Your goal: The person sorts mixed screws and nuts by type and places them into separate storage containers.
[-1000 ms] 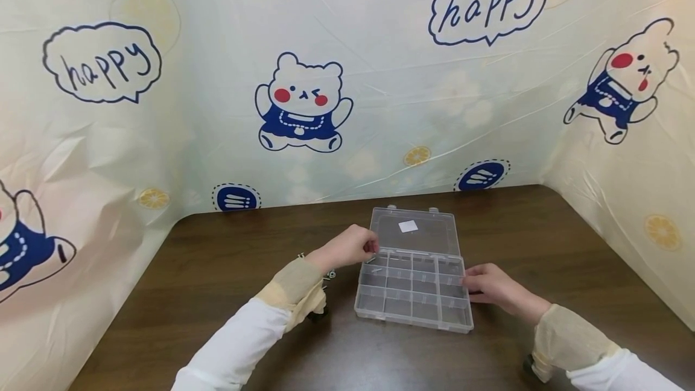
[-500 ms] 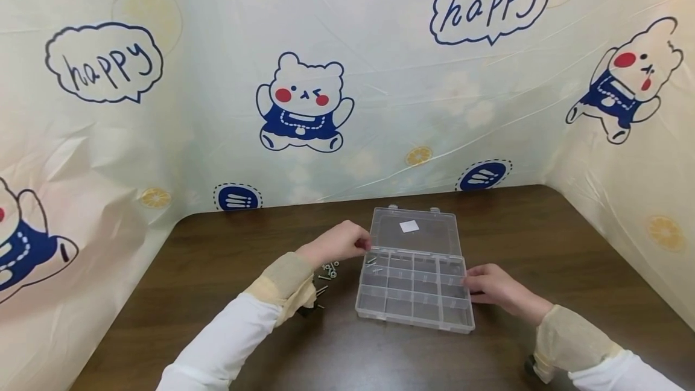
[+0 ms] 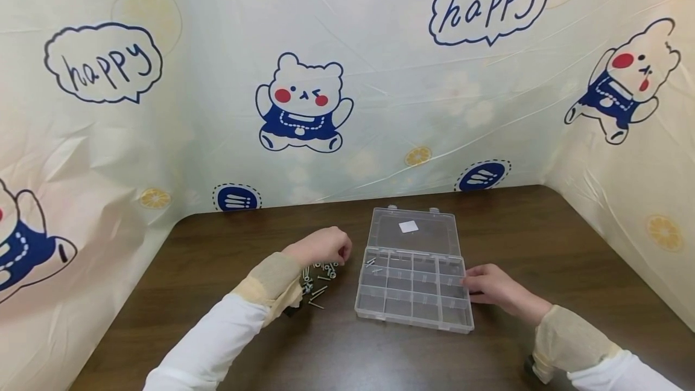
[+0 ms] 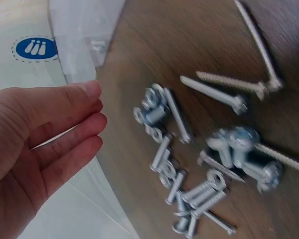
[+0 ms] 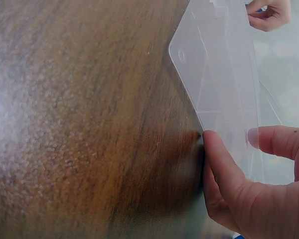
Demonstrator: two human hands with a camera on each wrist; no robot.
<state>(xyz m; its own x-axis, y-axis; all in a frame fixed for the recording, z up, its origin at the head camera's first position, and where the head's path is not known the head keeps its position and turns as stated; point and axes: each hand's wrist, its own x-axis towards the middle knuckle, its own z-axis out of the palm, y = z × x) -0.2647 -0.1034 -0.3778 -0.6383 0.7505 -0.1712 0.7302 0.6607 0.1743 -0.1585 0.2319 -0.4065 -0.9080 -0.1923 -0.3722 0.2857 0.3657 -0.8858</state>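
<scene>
A clear plastic compartment box (image 3: 425,305) lies on the table with its lid (image 3: 429,239) folded back. My right hand (image 3: 496,287) grips its right side, thumb over the rim and fingers along the outer wall in the right wrist view. A few small screws (image 3: 370,262) lie in the box's back left part. To the left, my left hand (image 3: 324,246) hovers over a loose heap of metal hardware. Nothing shows between its loosely bent fingers (image 4: 79,149) in the left wrist view. Below them are silvery bolts (image 4: 207,196), nuts (image 4: 216,179) and longer screws (image 4: 217,93).
The brown wooden table (image 3: 228,343) ends at a printed curtain (image 3: 380,107) along the back and sides. On the box lid sits a small white label (image 3: 408,227). Each wrist carries a beige wrap (image 3: 575,336) with a dark device beneath it.
My left hand has come away from the box's back left compartment and moved left over the hardware, leaving small screws showing in that compartment. My right hand has stayed at the box's side.
</scene>
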